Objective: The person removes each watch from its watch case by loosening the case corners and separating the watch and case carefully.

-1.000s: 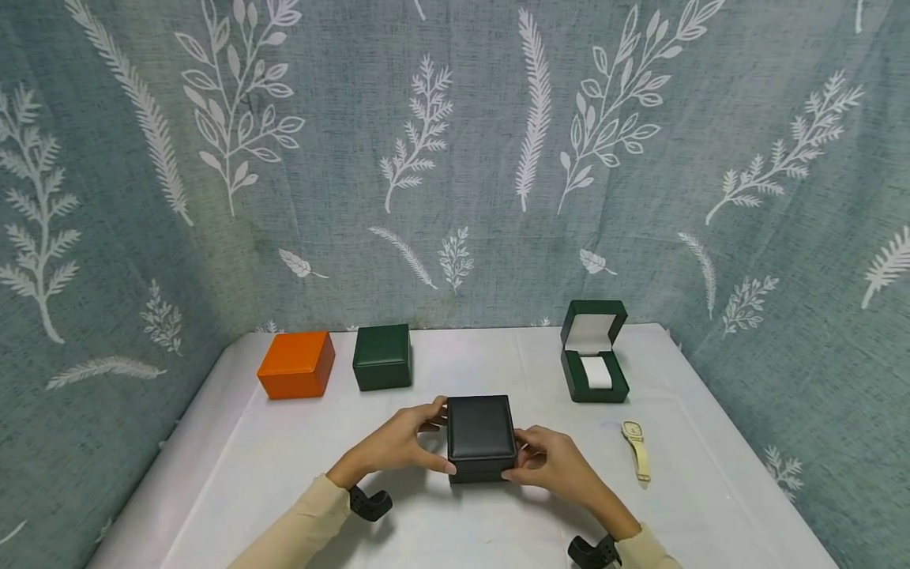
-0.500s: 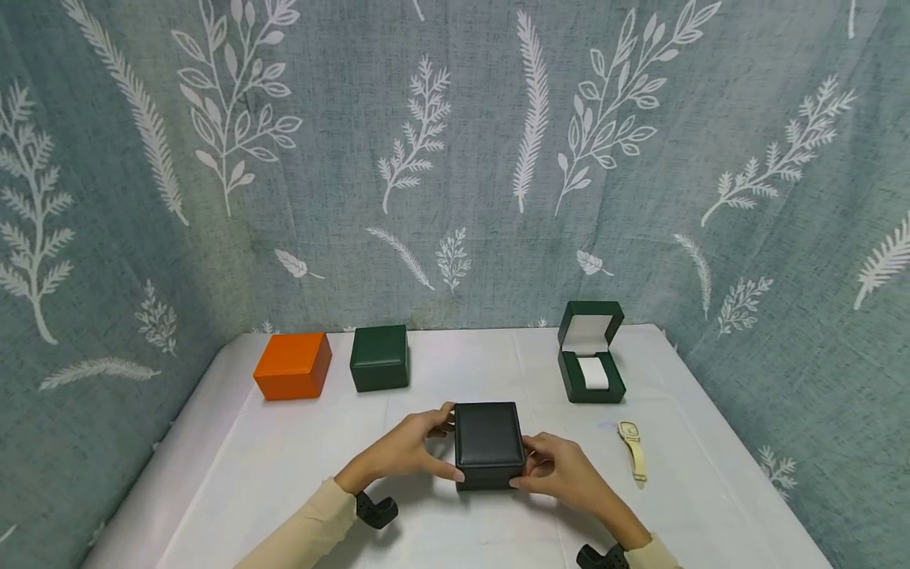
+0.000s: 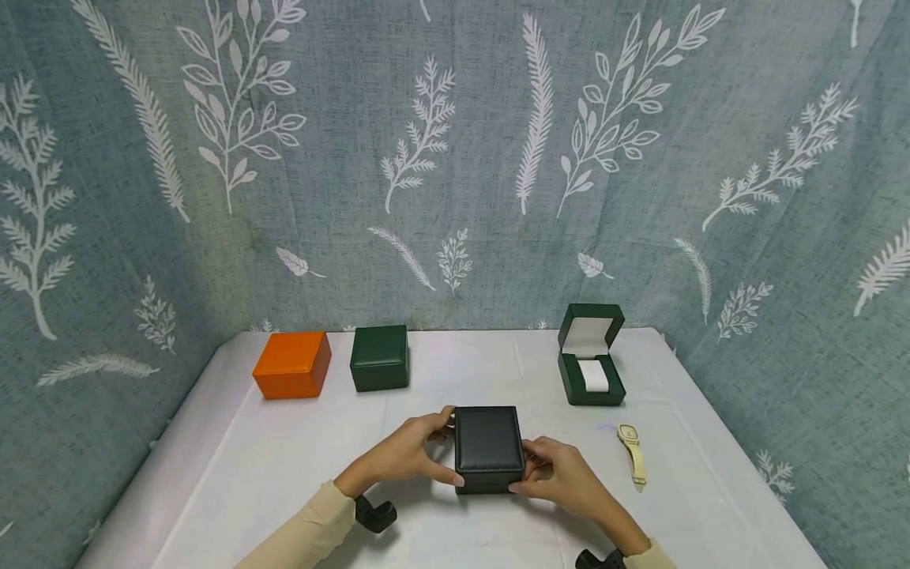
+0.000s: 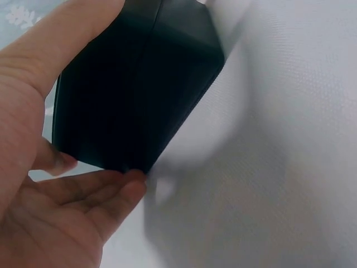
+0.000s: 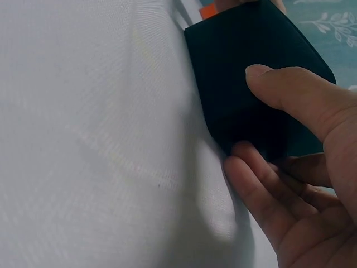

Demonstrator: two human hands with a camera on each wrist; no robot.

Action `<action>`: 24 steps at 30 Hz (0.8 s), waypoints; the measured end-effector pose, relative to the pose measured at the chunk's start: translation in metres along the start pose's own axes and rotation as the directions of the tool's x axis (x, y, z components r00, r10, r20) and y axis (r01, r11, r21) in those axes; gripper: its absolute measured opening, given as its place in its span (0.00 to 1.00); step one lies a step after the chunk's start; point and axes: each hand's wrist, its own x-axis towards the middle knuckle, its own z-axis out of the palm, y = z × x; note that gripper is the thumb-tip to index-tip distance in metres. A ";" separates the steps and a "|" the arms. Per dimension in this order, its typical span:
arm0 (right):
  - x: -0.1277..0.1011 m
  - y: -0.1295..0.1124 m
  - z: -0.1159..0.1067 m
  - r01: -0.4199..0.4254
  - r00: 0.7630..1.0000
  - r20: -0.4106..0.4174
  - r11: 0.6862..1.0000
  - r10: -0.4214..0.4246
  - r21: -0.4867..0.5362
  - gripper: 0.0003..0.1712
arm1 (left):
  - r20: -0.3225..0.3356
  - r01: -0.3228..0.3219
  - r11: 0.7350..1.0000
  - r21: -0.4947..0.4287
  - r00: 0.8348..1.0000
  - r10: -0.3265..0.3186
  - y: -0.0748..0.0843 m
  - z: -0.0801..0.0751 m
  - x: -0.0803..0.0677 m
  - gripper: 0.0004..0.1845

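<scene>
A closed black box (image 3: 487, 442) with a stitched lid, like a watch box, sits at the near middle of the white table. My left hand (image 3: 405, 452) grips its left side, thumb at the near corner and fingers toward the far corner. On the opposite side my right hand (image 3: 563, 476) holds it, thumb at the near right corner. In the left wrist view, the dark box (image 4: 134, 95) lies between thumb and fingers. The right wrist view has the thumb against one face of the box (image 5: 228, 67) and fingertips at its edge. What is inside the box is hidden.
An orange box (image 3: 293, 363) and a closed green box (image 3: 380, 358) stand at the back left. At the back right is an open green watch box (image 3: 592, 367) with a white cushion. A gold watch (image 3: 632, 453) lies in front of it. Patterned curtains (image 3: 455, 174) surround the table.
Both hands have shifted the black box slightly right and toward me, mostly in the earlier half second. Their grip looks the same, and the other boxes and the watch stay put.
</scene>
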 end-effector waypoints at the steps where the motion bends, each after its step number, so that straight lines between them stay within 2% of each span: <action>1: 0.000 0.000 -0.001 -0.004 1.000 0.007 1.000 0.004 0.002 0.41 | -0.001 -0.001 1.000 0.002 1.000 0.001 0.000 0.000 -0.001 0.62; 6: 0.001 0.000 -0.009 -0.035 0.997 0.064 0.999 0.033 0.031 0.45 | -0.011 0.009 1.000 -0.009 1.000 -0.009 -0.003 0.003 -0.003 0.64; 9: 0.002 -0.001 -0.016 -0.056 0.996 0.071 0.998 0.053 0.035 0.52 | -0.013 0.020 1.000 -0.009 1.000 -0.020 -0.005 0.007 -0.005 0.65; 12: 0.005 -0.004 -0.022 -0.013 0.999 0.047 0.999 0.012 0.031 0.61 | -0.022 0.015 1.000 0.007 1.000 -0.015 -0.007 0.012 -0.005 0.66; 15: 0.011 -0.006 -0.026 0.076 0.996 0.043 0.997 -0.076 0.016 0.67 | -0.040 -0.003 1.000 0.021 0.999 0.004 -0.007 0.015 -0.005 0.65; 19: 0.019 -0.008 -0.028 0.144 0.986 0.084 0.990 -0.145 0.012 0.67 | -0.054 -0.017 1.000 0.025 0.998 0.018 -0.007 0.018 -0.004 0.64; 24: 0.025 -0.011 -0.027 0.155 0.976 0.155 0.988 -0.154 0.010 0.65 | -0.059 -0.007 0.998 0.061 0.998 0.011 -0.009 0.018 -0.006 0.64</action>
